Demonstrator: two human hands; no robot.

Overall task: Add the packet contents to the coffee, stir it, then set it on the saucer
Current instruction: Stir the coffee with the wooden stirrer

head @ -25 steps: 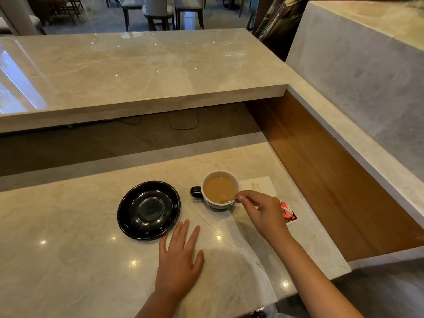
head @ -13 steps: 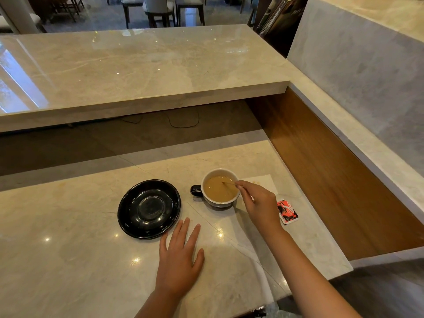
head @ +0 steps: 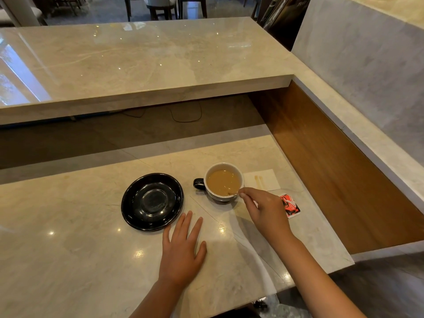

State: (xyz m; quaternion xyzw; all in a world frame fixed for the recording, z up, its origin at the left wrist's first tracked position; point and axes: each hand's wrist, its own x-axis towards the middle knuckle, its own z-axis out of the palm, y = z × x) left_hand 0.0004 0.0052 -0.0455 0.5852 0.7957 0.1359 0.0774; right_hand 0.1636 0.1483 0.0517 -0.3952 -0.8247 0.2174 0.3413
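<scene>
A coffee cup (head: pixel 223 182), white inside with a dark handle on its left, stands on the marble counter and holds light brown coffee. My right hand (head: pixel 263 208) pinches a thin stir stick (head: pixel 232 193) whose tip dips into the coffee at the cup's near right rim. An empty black saucer (head: pixel 152 201) lies to the left of the cup, apart from it. My left hand (head: pixel 182 251) rests flat on the counter, fingers spread, just below the saucer. A red packet (head: pixel 291 206) lies on the counter right of my right hand.
A white napkin (head: pixel 263 180) with brown stains lies behind the cup on the right. A raised marble bar top (head: pixel 137 65) runs across the back. A wooden side panel (head: pixel 332 168) drops away at the counter's right edge.
My right hand has swung the stir stick through the coffee, from the near rim to the middle and back to the near right rim. The left hand and saucer stayed put.
</scene>
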